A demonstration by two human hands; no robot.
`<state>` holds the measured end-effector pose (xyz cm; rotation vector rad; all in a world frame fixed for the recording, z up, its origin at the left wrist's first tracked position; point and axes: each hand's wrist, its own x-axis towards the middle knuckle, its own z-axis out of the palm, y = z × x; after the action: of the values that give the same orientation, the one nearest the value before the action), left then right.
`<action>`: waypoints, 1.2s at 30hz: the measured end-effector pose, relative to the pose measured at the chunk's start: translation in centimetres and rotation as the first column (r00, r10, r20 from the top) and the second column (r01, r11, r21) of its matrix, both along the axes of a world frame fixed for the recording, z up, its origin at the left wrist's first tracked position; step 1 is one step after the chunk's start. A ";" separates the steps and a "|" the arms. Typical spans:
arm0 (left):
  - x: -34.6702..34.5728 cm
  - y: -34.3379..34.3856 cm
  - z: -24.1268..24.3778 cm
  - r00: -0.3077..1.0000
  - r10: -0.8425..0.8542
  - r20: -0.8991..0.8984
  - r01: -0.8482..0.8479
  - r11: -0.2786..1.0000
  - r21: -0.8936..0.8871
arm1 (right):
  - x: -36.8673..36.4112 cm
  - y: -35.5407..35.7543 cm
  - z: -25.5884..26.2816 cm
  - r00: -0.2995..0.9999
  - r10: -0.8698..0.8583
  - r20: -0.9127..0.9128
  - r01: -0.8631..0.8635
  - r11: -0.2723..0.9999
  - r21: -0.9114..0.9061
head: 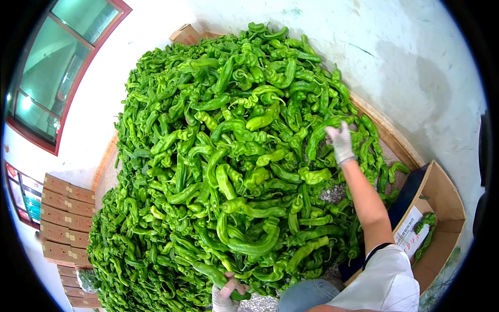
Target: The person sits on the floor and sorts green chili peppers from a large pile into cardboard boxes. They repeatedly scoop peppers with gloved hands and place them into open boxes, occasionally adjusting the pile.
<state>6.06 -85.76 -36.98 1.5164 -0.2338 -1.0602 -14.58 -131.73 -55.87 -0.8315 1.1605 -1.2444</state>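
A large heap of long green peppers (234,148) fills the middle of the head view. My left hand (229,291), in a pale glove with bare fingertips, is closed around a green pepper (210,272) at the bottom of the heap. At the right side of the heap, my right hand (340,143), gloved the same way, has its fingers at a long curved pepper (317,136); whether they grip it is hard to tell. The right arm reaches up across the heap's edge.
An open cardboard box (442,249) with a few peppers and a paper bearing writing stands at right. Stacked cartons (66,218) are at far left, another cardboard box (185,34) behind the heap. A white wall (393,58) with a brown baseboard (384,126) bounds the right.
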 end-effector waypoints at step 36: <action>-3.9 -9.6 -2.0 0.984 0.101 -0.144 -0.147 0.923 -0.355 | 4.9 11.0 10.6 0.844 0.534 0.050 -0.536 0.841 0.068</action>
<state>2.16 -95.38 -39.03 1.1124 -0.2302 -0.9449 -9.70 -120.71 -45.27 -0.9896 0.8595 -0.7353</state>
